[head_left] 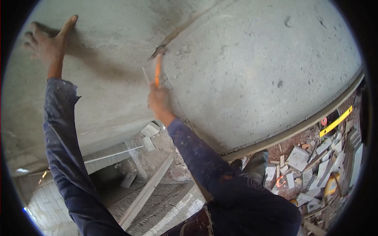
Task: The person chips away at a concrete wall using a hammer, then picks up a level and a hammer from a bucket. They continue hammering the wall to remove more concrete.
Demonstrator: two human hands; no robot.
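My right hand (pixel 159 98) is closed around the orange handle of a hammer (pixel 158 70). Its dark head lies against the grey concrete surface (pixel 236 74), at the lower end of a groove (pixel 183 28) that runs up to the right. Hand and tool are slightly blurred. A thin pale strip (pixel 145 74) shows just left of the handle. At the upper left, my left hand (pixel 49 45) is spread against the concrete, thumb apart from the fingers, holding nothing.
Below are a wooden plank (pixel 145 192), broken block pieces (pixel 150 129) and a dark opening (pixel 110 179). A board (pixel 291 131) edges the concrete at right. Beyond it, a yellow level (pixel 336 122) and tile scraps (pixel 298 158) litter the floor near my shoe (pixel 256 163).
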